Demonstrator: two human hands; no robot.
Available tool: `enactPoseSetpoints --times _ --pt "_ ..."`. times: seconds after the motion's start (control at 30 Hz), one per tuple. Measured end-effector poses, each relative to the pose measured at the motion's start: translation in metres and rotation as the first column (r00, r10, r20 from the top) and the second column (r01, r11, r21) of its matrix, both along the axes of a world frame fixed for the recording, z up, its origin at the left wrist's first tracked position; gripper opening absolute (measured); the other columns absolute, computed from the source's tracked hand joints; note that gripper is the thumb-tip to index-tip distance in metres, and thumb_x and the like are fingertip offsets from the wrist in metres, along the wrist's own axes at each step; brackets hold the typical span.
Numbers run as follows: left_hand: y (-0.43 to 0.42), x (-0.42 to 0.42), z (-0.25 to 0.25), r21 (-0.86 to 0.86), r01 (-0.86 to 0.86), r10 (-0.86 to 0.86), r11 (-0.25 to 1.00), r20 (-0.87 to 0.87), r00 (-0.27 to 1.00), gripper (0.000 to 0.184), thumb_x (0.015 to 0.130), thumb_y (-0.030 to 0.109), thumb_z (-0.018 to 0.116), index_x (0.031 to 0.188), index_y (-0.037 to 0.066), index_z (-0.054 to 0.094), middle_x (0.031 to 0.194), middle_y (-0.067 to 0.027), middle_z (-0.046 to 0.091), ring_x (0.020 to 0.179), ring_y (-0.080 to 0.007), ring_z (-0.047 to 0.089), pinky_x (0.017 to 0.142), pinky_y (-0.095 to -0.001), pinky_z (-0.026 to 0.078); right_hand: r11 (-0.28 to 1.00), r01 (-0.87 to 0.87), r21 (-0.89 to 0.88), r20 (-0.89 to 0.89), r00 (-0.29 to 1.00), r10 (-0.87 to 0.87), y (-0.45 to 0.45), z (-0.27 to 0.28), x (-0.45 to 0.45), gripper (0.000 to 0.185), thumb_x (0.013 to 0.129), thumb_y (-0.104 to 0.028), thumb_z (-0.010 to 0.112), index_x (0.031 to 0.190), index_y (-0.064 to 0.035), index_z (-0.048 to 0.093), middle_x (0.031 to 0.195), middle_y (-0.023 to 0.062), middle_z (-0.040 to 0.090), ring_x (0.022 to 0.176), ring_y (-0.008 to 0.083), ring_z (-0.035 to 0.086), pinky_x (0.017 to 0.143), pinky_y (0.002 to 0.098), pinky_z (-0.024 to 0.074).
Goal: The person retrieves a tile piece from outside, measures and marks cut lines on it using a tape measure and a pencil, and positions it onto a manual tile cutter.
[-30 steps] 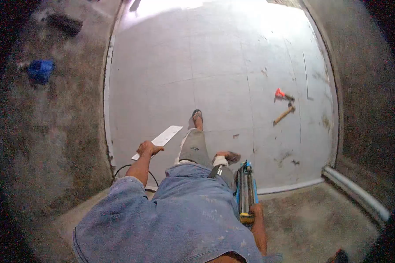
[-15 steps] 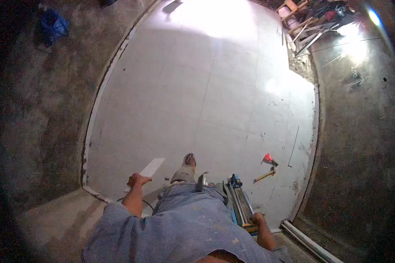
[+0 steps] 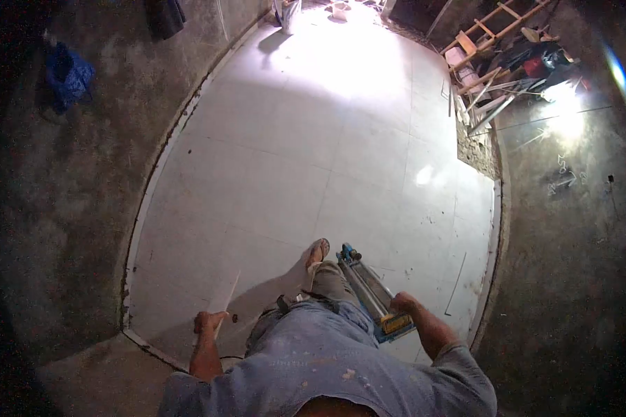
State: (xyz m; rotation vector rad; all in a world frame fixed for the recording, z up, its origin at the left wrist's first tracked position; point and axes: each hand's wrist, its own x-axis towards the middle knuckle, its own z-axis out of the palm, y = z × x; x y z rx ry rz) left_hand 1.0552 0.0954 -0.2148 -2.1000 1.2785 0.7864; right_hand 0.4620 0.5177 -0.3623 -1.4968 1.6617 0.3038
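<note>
My left hand (image 3: pixel 209 322) is closed on a narrow white tile strip (image 3: pixel 224 295), which points forward and is seen nearly edge-on. On the other side, my right hand (image 3: pixel 405 304) grips a manual tile cutter (image 3: pixel 370 288) by what looks like its handle bar. The cutter has metal rails, blue ends and a yellow-marked base, and it lies slantwise beside my leg. Whether it touches the floor I cannot tell. One sandalled foot (image 3: pixel 318 251) is in front of me on the pale tiled floor (image 3: pixel 271 201).
A thin dark L-shaped rod (image 3: pixel 457 285) lies on the tiles at right. Boards, a wooden ladder (image 3: pixel 497 28) and other clutter fill the far right corner by an untiled patch (image 3: pixel 477 147). A bucket (image 3: pixel 291 17) stands at the far end. A blue bag (image 3: pixel 69 76) is at left.
I have stepped forward, and the view has tilted up. The tile cutter has shifted forward with my right hand. The tile strip has turned edge-on. The hammer and red tool have dropped from sight.
</note>
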Motion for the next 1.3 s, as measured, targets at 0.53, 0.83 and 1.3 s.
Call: enactPoseSetpoints --times 0.53,0.83,1.3 --pt "-0.177 -0.183 -0.024 0.212 -0.464 0.486 0.86 -0.066 0.872 0.085 0.062 0.054 0.084 0.119 -0.006 0.062 0.12 -0.0223 0.063 0.111 -0.0345 0.062 0.092 -0.0482 0.049 0.899 -0.395 -0.187 -0.074 0.919 0.388 -0.503 0.011 -0.263 0.014 0.068 -0.018 0.069 0.078 -0.0076 0.069 0.076 0.0106 0.068 0.067 0.03 0.065 0.061 0.039 0.0527" --pt "-0.304 -0.196 -0.05 0.147 -0.477 0.483 0.867 -0.007 0.876 0.103 0.057 0.063 0.083 0.128 -0.006 0.055 0.128 -0.0247 0.06 0.118 -0.0386 0.059 0.096 -0.0488 0.048 0.911 -0.309 -0.273 0.021 0.945 0.327 -0.714 0.032 -0.335 0.011 0.067 -0.016 0.07 0.076 -0.0096 0.068 0.075 0.0145 0.067 0.07 0.0337 0.067 0.061 0.0391 0.0535" --pt "-0.28 -0.327 -0.008 0.041 -0.577 0.566 0.816 0.145 0.811 0.105 0.055 0.062 0.083 0.13 -0.006 0.054 0.127 -0.0229 0.061 0.115 -0.0374 0.061 0.096 -0.0489 0.049 0.818 -0.31 -0.484 0.199 0.872 0.448 -0.874 -0.044 -0.441 0.025 0.061 -0.018 0.08 0.08 -0.0083 0.068 0.079 0.0143 0.067 0.072 0.0336 0.067 0.064 0.0402 0.0532"
